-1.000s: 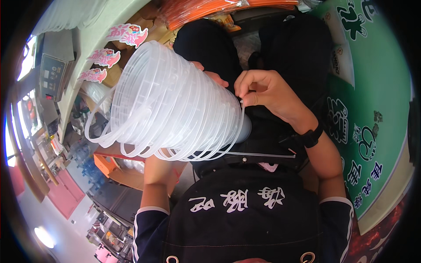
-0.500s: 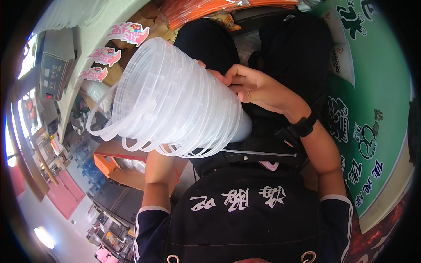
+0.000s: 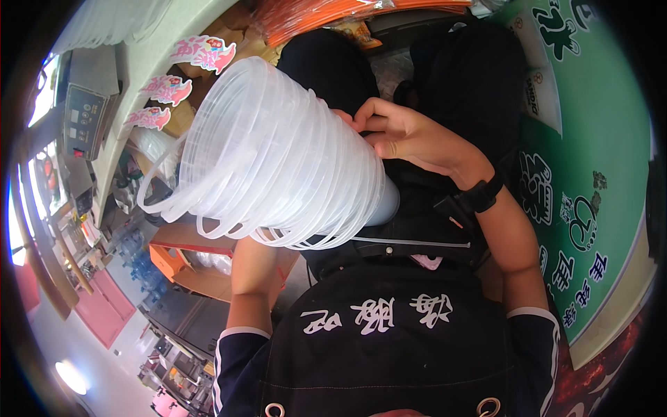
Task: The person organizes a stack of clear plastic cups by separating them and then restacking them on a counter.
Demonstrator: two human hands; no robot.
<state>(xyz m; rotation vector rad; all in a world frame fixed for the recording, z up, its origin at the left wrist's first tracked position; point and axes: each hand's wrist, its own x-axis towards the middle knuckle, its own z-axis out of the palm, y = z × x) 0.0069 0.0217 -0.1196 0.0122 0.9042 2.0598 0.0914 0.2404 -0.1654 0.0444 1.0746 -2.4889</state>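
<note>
A long stack of nested translucent plastic buckets (image 3: 278,153) with loop handles lies tilted above my lap, wide mouths toward the upper left. My left forearm passes behind the stack. Most of my left hand (image 3: 340,117) is hidden there; only fingertips show at the far side, wrapped round the buckets. My right hand (image 3: 417,142) has bent fingers and thumb closed on the rims near the narrow end. What exactly they pinch is partly hidden. One thin handle (image 3: 417,242) sticks out to the right, across my black apron (image 3: 389,368).
An open orange cardboard box (image 3: 174,260) stands at the left, below the stack. Beyond it are a counter edge (image 3: 132,104) with pink stickers and a control-panel device (image 3: 85,118). A green printed board (image 3: 597,139) rises close on the right. Orange plastic-wrapped goods (image 3: 347,15) lie ahead.
The stack has turned and shifted very slightly within my hands. My right fingers have moved a little along the rims; the arms stay nearly where they were.
</note>
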